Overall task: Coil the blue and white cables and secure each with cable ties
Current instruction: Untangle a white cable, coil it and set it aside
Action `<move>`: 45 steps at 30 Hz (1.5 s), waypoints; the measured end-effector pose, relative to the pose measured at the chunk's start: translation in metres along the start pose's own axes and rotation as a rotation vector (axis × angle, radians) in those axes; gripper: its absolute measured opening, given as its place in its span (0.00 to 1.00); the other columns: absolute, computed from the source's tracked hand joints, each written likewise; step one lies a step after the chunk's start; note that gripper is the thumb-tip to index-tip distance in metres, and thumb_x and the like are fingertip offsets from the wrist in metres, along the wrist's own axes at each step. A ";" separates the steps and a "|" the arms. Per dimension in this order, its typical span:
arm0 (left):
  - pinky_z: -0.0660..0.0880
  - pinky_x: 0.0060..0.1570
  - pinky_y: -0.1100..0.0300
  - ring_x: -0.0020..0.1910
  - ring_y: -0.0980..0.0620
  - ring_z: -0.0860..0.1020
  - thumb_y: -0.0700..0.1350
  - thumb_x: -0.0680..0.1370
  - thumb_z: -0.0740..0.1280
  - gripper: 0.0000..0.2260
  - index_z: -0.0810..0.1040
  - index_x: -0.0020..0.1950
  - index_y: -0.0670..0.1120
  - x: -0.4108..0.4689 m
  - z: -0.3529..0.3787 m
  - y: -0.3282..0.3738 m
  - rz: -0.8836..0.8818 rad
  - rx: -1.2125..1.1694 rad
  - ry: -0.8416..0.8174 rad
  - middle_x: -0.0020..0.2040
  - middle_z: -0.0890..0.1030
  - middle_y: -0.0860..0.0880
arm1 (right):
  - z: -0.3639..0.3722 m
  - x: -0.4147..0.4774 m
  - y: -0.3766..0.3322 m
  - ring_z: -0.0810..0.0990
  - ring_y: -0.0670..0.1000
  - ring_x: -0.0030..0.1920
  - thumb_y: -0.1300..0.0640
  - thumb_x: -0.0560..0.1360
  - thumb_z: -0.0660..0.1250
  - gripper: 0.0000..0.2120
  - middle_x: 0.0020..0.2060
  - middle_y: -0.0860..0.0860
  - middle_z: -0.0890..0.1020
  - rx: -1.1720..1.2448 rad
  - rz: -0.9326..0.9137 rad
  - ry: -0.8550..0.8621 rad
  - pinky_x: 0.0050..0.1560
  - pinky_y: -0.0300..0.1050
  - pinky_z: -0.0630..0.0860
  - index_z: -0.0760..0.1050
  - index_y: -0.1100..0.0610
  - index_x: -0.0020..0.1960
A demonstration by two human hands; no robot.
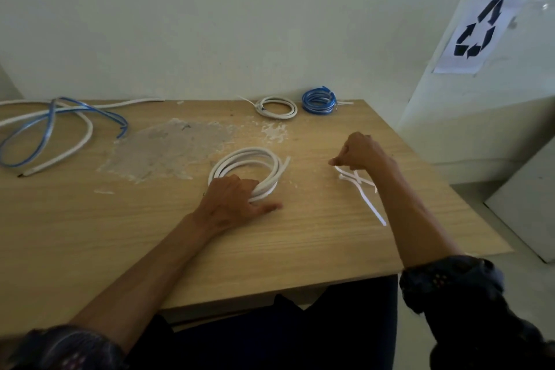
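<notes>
A single wide-angle camera sat on the person's head, facing forward and down over the table (300,249) toward the wall (210,24) behind it. It was near: the left arm (144,273) and right arm (411,219) reached in from the bottom edge, and the table spanned most of the width.

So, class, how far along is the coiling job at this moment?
Done: a tied white coil and blue coil at the far edge. In hand: left hand holds an untied white coil, right hand pinches a cable tie. Left: loose blue cable and loose white cable.
</notes>
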State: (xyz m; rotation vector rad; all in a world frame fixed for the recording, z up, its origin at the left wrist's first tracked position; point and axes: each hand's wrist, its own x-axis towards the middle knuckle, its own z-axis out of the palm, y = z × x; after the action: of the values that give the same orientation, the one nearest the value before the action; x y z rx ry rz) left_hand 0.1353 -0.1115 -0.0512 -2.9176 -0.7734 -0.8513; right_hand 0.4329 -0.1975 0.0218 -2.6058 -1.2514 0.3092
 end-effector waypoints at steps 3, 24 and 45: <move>0.67 0.31 0.60 0.29 0.50 0.77 0.71 0.73 0.56 0.28 0.81 0.39 0.49 -0.002 -0.003 0.000 -0.004 -0.070 0.007 0.31 0.81 0.50 | 0.014 0.010 0.007 0.84 0.55 0.42 0.46 0.63 0.83 0.21 0.38 0.54 0.85 0.021 0.025 -0.017 0.50 0.52 0.82 0.83 0.59 0.46; 0.47 0.26 0.61 0.19 0.56 0.52 0.64 0.82 0.55 0.25 0.57 0.32 0.50 0.012 -0.060 -0.049 -0.891 -1.655 0.389 0.21 0.56 0.53 | 0.066 -0.076 -0.151 0.85 0.58 0.48 0.71 0.76 0.68 0.06 0.46 0.61 0.84 1.422 -0.737 -0.286 0.55 0.54 0.82 0.75 0.65 0.51; 0.50 0.26 0.59 0.19 0.57 0.56 0.56 0.84 0.58 0.16 0.78 0.52 0.46 0.008 -0.066 -0.036 -0.743 -1.716 0.074 0.23 0.60 0.52 | 0.072 -0.088 -0.155 0.85 0.51 0.56 0.68 0.73 0.74 0.07 0.51 0.52 0.87 1.101 -0.837 0.048 0.61 0.50 0.80 0.84 0.63 0.52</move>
State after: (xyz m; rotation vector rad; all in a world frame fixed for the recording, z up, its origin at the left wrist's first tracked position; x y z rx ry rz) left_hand 0.0909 -0.0856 0.0045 -3.5281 -1.8394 -2.8259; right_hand 0.2441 -0.1636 0.0071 -1.0783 -1.4339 0.5434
